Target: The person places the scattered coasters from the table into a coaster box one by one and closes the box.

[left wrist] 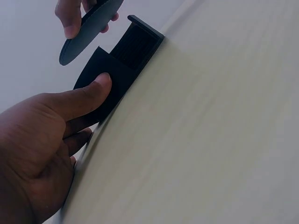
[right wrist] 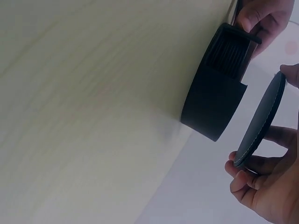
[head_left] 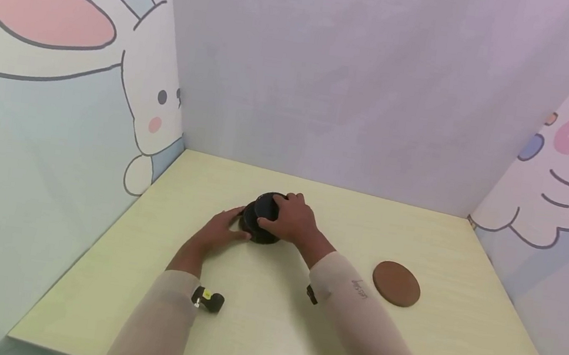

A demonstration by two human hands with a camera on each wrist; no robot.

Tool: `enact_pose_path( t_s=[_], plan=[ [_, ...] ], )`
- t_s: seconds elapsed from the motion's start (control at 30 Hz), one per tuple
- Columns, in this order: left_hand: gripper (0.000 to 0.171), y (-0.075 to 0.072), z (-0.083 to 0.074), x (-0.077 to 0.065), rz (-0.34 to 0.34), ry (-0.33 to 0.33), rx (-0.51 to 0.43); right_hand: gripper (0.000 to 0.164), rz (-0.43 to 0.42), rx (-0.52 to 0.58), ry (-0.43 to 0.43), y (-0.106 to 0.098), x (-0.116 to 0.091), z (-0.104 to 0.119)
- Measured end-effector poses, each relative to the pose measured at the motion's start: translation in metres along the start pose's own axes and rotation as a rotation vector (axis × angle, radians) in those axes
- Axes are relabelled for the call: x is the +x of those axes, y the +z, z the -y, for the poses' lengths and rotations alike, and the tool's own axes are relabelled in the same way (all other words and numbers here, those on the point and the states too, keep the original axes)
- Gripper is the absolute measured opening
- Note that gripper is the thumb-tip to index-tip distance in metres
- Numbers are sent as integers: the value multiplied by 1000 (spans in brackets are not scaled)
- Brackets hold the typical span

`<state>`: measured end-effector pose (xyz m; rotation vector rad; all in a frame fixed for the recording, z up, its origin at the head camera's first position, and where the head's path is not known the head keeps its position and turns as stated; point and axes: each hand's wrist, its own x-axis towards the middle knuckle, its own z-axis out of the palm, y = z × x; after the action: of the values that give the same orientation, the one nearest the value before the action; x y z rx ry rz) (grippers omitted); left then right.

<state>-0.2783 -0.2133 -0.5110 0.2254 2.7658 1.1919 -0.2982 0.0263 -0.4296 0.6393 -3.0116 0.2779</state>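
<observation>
On the table stands a round black coaster holder (right wrist: 210,102), with a cut-out in its side through which a dark stack of coasters (right wrist: 229,53) shows. My left hand (head_left: 216,231) grips the holder's side, the thumb lying against its outer wall in the left wrist view. Above the holder, my right hand (head_left: 294,217) holds a round black coaster (right wrist: 261,116) by its edges, tilted and apart from the holder. Pale stitching runs around that coaster's rim. The holder's top opening is partly hidden by the coaster and right hand in the head view.
A brown round coaster (head_left: 396,283) lies flat on the pale wood-grain table (head_left: 456,341), to the right of the right forearm. Curtain-like walls (head_left: 329,76) with cartoon animals enclose the table at the back and both sides.
</observation>
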Motion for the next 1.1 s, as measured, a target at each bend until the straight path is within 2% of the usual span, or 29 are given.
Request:
enact_pose_path(
  t_s=[0.3,0.67,1.1],
  plan=[
    [90,0,-3,-1,4,1,0,83,-16,-59,-29,5,6,15],
    [88,0,-4,-1,1,17,-3,79,10,-39,-16,19,8,16],
    [89,0,-3,-1,0,12,-19,77,22,-22,-15,23,8,17]
  ],
)
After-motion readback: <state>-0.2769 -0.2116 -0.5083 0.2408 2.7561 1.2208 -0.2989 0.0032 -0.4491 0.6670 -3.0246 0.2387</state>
